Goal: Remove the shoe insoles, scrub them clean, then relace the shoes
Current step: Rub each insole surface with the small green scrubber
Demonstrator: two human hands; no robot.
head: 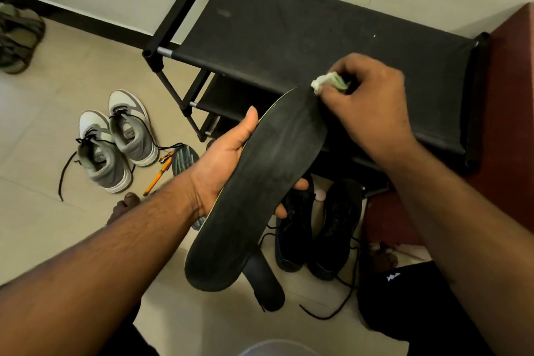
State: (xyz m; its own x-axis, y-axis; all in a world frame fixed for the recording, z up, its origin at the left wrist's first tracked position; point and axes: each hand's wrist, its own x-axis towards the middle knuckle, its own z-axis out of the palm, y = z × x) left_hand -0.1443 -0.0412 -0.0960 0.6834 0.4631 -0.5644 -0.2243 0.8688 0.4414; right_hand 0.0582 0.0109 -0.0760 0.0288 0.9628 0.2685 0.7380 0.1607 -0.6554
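Left hand (228, 165) under insole (260, 191)

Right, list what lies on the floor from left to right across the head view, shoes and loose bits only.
Olive sandals → grey-and-white sneakers → orange pen → patterned insole → black insole on the floor → black shoes.

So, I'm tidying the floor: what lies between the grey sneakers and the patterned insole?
In the head view, an orange pen lies between the grey sneakers and patterned insole.
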